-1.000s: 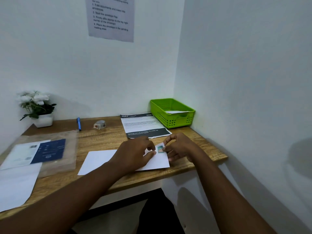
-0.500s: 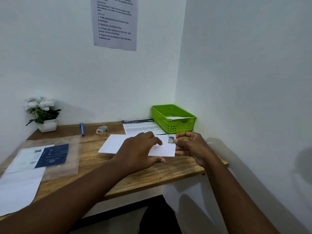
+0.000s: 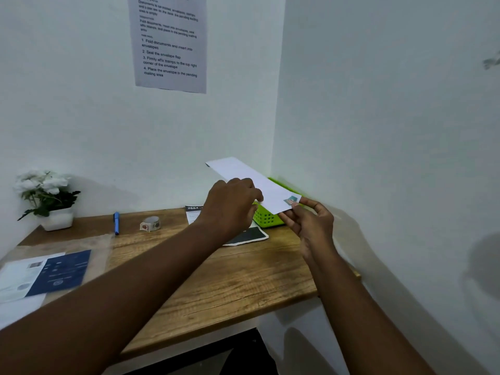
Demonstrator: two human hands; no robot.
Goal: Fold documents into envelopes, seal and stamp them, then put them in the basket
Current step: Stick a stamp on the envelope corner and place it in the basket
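Leftmost, well clear of both hands: potted flowers (image 3: 46, 196), pen (image 3: 116, 222), stamp roll (image 3: 150, 223) on desk (image 3: 243, 280). Left hand (image 3: 230, 207) gripping, right hand (image 3: 311, 223) pinching stamped envelope (image 3: 243, 171), raised over green basket (image 3: 266, 217), presumably for dropping in.

White envelope (image 3: 243, 174), small teal-and-reddish stamp (image 3: 290, 200) at its corner. Basket (image 3: 266, 218) bright lime green, grid of square holes. Bench (image 3: 238, 277) mid-brown wood grain. Pen (image 3: 116, 222) blue. Stamp roll (image 3: 150, 223) white with reddish prints. Leaflet (image 3: 58, 272) navy blue with pale print, white panel beside. Printed sheet (image 3: 247, 235) white with black bands. Flowers (image 3: 43, 182) white, leaves dark green, pot (image 3: 58, 219) white. Wall notice (image 3: 170, 41) pale grey, black text. Walls white.
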